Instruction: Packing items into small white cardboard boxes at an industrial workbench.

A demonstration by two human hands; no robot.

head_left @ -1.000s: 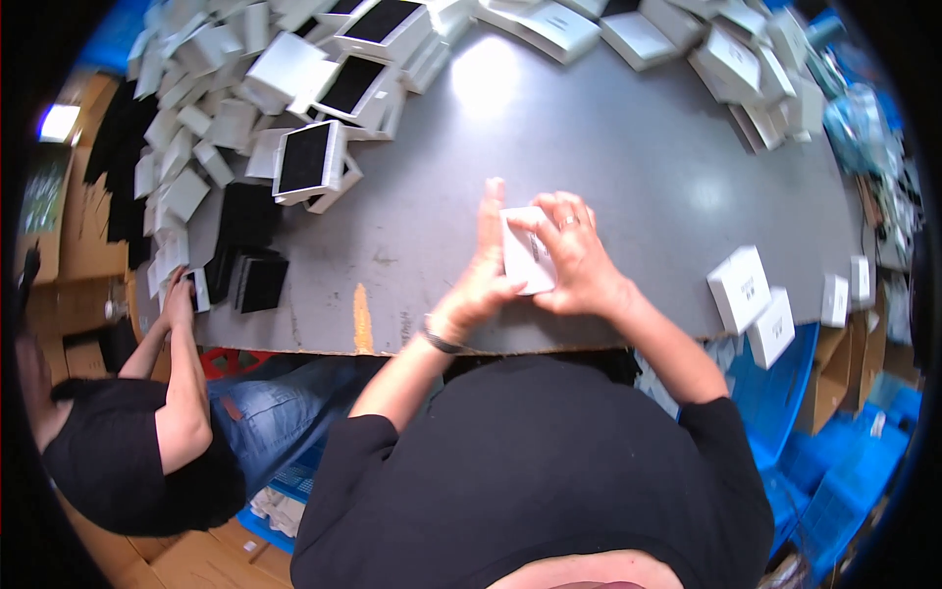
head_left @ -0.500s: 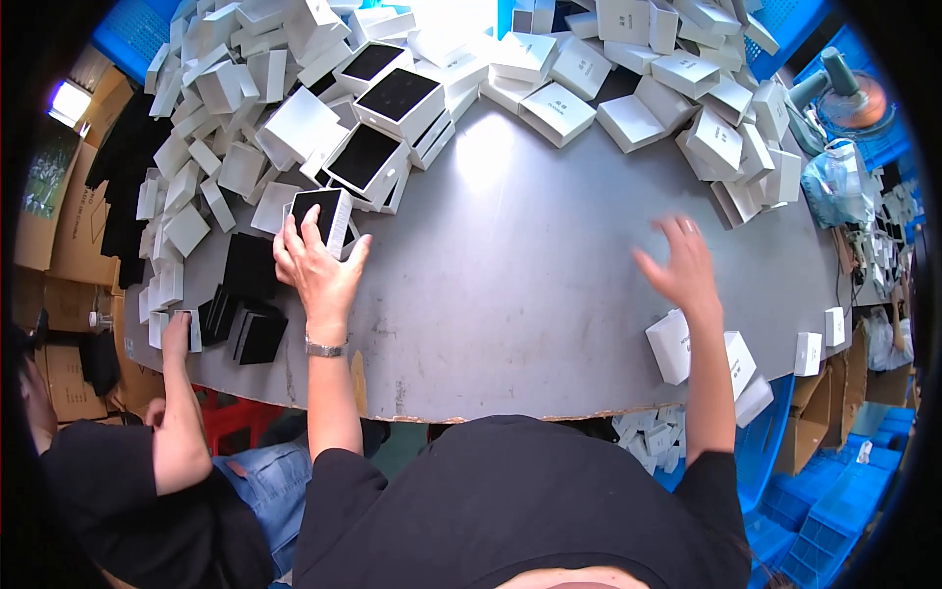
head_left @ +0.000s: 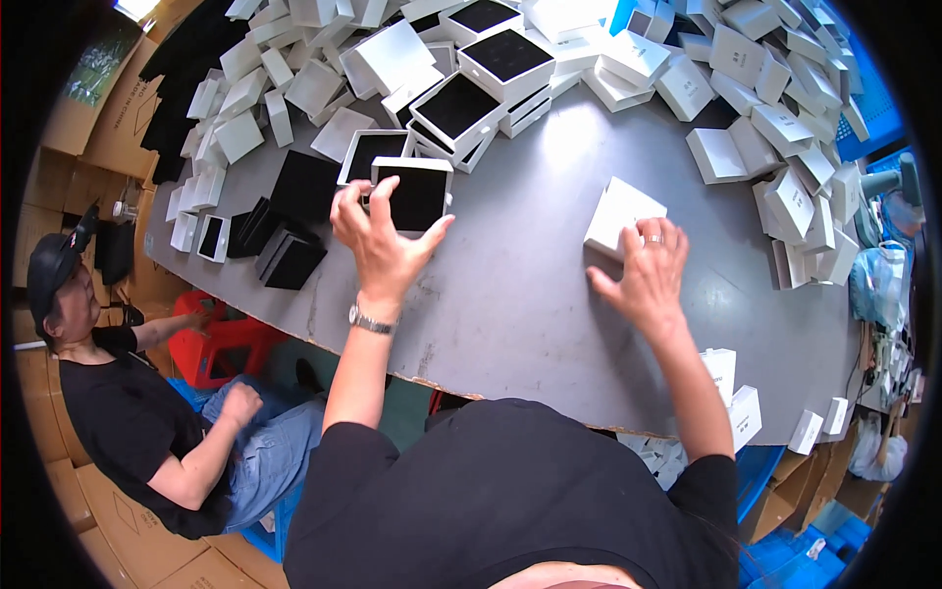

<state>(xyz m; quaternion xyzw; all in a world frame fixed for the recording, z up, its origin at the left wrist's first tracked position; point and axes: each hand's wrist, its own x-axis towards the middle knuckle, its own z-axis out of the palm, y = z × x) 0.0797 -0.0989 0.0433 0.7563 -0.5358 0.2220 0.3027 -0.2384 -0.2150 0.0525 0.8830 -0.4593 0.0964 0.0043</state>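
Observation:
My left hand [head_left: 378, 240] grips a shallow white box base [head_left: 417, 191] with a black insert, its thumb at the near right corner and its fingers along the left side. The base is tilted, its black face turned toward me. To the right, my right hand [head_left: 648, 270] has its fingers curled against the near right side of a white box [head_left: 620, 208], thumb apart. Whether that box is a lid alone or a whole box is hidden. Just beyond my left hand lies another black-lined base [head_left: 375, 152].
White box parts are heaped along the far left [head_left: 314, 88] and far right [head_left: 775, 128]. Black pads [head_left: 294, 257] stand left of my left hand. Small boxes lie by my right forearm [head_left: 743, 414]. A person [head_left: 137, 383] sits at left beside a red stool [head_left: 226, 339].
The view has turned, shifting the table's contents. My right hand, bare and blurred before, now has a white box. My left hand still holds the black-lined base. The other person's hand has left the table.

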